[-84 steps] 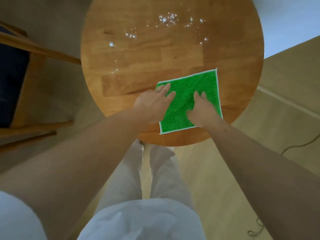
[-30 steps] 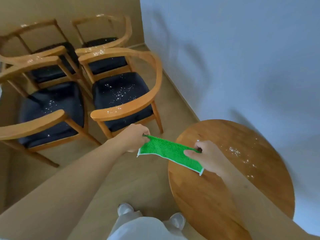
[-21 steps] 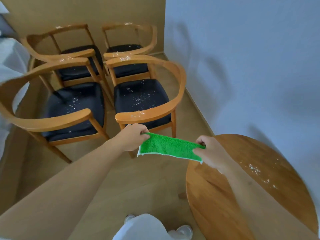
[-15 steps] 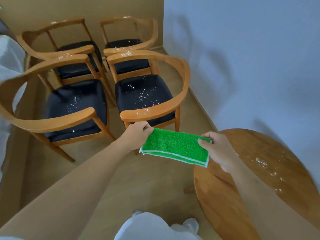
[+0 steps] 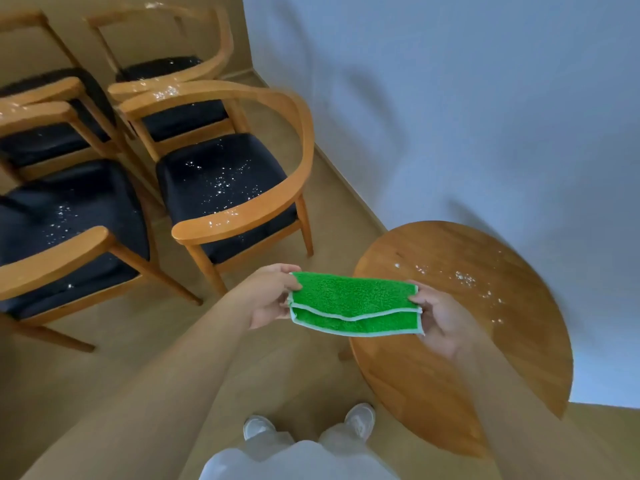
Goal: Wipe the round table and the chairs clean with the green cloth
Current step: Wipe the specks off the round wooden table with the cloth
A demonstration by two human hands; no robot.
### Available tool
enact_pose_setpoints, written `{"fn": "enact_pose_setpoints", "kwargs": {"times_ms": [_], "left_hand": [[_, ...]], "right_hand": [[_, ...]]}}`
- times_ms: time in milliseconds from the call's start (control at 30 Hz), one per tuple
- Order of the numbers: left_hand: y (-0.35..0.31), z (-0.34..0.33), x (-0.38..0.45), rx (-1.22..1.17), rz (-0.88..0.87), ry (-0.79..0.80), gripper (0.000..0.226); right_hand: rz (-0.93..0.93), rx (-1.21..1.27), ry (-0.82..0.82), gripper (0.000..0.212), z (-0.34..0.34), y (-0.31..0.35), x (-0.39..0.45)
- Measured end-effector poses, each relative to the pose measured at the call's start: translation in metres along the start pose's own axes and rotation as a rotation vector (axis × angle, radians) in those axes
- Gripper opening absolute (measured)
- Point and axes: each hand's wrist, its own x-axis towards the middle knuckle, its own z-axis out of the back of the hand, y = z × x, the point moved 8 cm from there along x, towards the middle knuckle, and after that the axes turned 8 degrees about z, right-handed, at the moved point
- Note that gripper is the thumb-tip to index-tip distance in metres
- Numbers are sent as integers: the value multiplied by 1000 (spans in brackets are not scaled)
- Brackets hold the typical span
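I'm holding the green cloth [image 5: 353, 303] in mid-air, folded roughly in half, near edge of the round table [image 5: 460, 341] on the right and just in front of the nearest chair [image 5: 242, 188]. My left hand [image 5: 268, 296] is pinching the cloth's left end, fingers curled round the fold; my right hand [image 5: 438, 315] is pinching the right end the same way. The cloth is hanging between them, its middle sagging a little, white trim showing along both layers.

Judging the handling: the cloth is looking soft, light, limp terry, no stiffness at all. It is sagging wherever I'm not gripping it, so the two ends are the right places to hold while folding. For wiping I'm expecting a flat palm on top of the folded pad to work better than a pinch. Fuzzy pile, so it probably is not slipping out of the fingers. Nothing fragile here.

White specks [image 5: 464, 277] are sitting on the far side of the table top, so the table is looking not yet clean. Similar specks are lying on the nearest chair's dark seat [image 5: 221, 178] and on its near armrest, and on the left chair [image 5: 65, 233] seat too. Two more chairs are standing further back; specks show on them as well, blurry.

My feet are on the wood floor [image 5: 311, 358] below.
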Motion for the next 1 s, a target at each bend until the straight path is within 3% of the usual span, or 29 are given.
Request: {"fn": "enact_pose_setpoints", "kwargs": {"times_ms": [67,167,267,500,667,933,1000], "left_hand": [[2,-6,5,77,-20,-38,34],[7,-16,14,287,-75,-151,35],[19,-31,32,426,-127,-206,34],[63,-64,107,645,-101,-319,30],[80,-84,176,842,-144,-394,30],[111,-79,244,950,-131,-477,26],[121,-75,247,930,-146,-460,29]], "right_hand": [[42,-63,0,35,12,3,2],[101,-202,-126,39,40,9,4],[165,-459,-202,46,63,9,9],[278,-902,-304,42,124,-19,53],[377,-1074,-355,42,156,-42,101],[555,-1469,-353,51,164,-85,149],[610,-1489,-285,55,145,-100,151]]}}
